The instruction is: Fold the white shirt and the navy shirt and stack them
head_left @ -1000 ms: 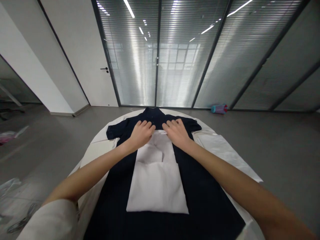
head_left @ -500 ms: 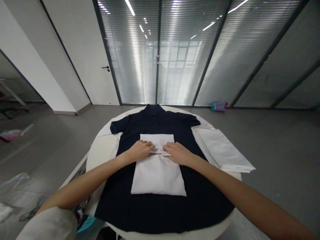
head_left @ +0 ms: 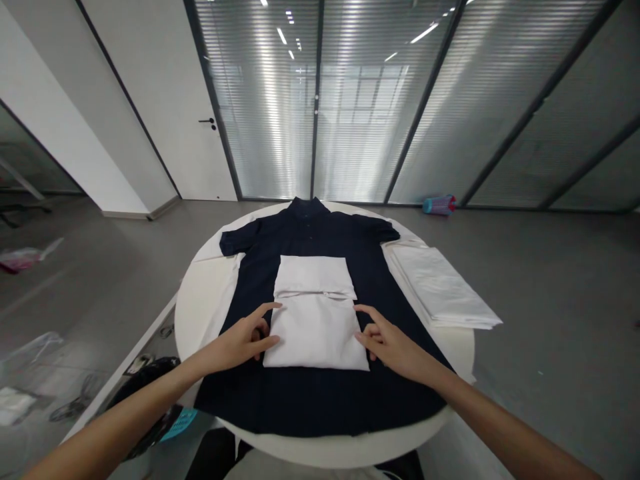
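Note:
A folded white cloth lies on the body of a dark navy polo shirt, which is spread flat with its collar away from me. A crosswise fold opening runs over the upper part of the cloth. At the cloth's left edge is my left hand, thumb and forefinger stretched apart, the other fingers curled. My right hand is at the right edge in the same pose, forefinger and thumb tips at the cloth. Neither hand grips anything.
A round white table carries the shirt. Folded white fabric hangs over its right edge. Below left are a black-lined bin and a turquoise basket. A blue and pink basket lies by the glass wall.
Both hands have left the fold at the cloth's middle and moved outward and toward me to its side edges. The fold opening is uncovered. The camera view has tilted slightly downward.

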### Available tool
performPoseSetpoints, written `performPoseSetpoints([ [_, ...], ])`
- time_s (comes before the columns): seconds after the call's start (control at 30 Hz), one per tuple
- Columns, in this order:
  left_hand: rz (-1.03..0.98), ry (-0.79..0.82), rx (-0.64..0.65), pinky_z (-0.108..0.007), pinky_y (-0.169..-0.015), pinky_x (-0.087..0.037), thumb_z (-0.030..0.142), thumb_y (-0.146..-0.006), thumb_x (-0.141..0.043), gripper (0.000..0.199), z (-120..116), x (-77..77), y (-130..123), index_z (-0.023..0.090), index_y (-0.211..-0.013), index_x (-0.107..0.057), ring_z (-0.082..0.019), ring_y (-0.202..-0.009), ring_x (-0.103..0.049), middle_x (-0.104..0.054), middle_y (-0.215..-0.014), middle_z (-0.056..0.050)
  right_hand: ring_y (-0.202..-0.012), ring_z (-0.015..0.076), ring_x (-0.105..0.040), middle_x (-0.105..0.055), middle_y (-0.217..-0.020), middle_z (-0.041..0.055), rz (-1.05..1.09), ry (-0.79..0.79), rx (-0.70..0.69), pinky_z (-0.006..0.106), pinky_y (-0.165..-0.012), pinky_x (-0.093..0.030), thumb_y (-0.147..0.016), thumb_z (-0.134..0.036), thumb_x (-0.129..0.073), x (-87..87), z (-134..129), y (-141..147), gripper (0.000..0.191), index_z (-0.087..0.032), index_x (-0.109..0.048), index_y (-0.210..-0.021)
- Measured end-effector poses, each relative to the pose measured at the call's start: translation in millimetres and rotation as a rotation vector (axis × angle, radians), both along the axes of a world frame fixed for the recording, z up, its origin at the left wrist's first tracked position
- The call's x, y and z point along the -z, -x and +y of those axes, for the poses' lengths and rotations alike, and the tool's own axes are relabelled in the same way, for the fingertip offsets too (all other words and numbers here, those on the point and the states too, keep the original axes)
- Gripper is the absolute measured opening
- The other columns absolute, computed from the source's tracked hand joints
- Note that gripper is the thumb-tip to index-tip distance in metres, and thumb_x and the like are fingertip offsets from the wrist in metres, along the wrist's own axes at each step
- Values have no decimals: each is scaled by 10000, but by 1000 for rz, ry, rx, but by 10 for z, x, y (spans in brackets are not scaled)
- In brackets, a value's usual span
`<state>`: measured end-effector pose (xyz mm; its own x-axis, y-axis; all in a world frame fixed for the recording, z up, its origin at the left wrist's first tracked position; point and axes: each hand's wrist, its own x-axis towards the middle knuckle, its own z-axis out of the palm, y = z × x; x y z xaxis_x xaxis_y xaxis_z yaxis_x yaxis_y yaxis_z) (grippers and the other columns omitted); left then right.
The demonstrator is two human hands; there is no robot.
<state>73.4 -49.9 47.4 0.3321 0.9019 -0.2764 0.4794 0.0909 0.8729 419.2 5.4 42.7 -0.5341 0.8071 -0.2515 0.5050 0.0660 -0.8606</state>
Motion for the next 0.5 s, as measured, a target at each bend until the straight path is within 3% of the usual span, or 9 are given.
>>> performPoseSetpoints([
  [0.13, -151, 145, -79, -207, -412, -472, 534, -830, -684, 742, 4, 28, 0, 266, -1417, -317, -155, -602, -648, -546, -794, 45, -565, 136, -522, -473, -654, -79, 97, 19, 89, 267, -561, -434, -868, -557, -545, 60, -49, 72, 623, -196, -375, -1346],
  [0.23, -181, 144, -92, -177, -401, -451, 508, -829, -699, 655, 6, 14, 20, 234, -1353, -417, -149, -603, -652, -529, -753, 50, -560, 126, -510, -458, -663, -81, 143, 58, 119, 249, -523, -414, -822, -588, -587, 52, -67, 107, 656, -206, -400, -1321],
  [0.37, -187, 113, -65, -172, -385, -428, 485, -820, -717, 650, -2, 13, 23, 243, -1359, -447, -144, -625, -663, -577, -903, 2, -477, 117, -465, -488, -659, -77, 154, 118, 156, 218, -408, -297, -810, -626, -552, 45, -63, 142, 735, -192, -344, -1367],
  [0.5, -183, 122, -52, -168, -394, -361, 435, -797, -750, 673, -27, 83, 1, 216, -1382, -500, -105, -567, -602, -604, -873, -4, -473, 116, -456, -466, -590, -100, 153, 93, 138, 222, -453, -323, -835, -522, -537, 89, -60, 146, 695, -167, -316, -1390],
])
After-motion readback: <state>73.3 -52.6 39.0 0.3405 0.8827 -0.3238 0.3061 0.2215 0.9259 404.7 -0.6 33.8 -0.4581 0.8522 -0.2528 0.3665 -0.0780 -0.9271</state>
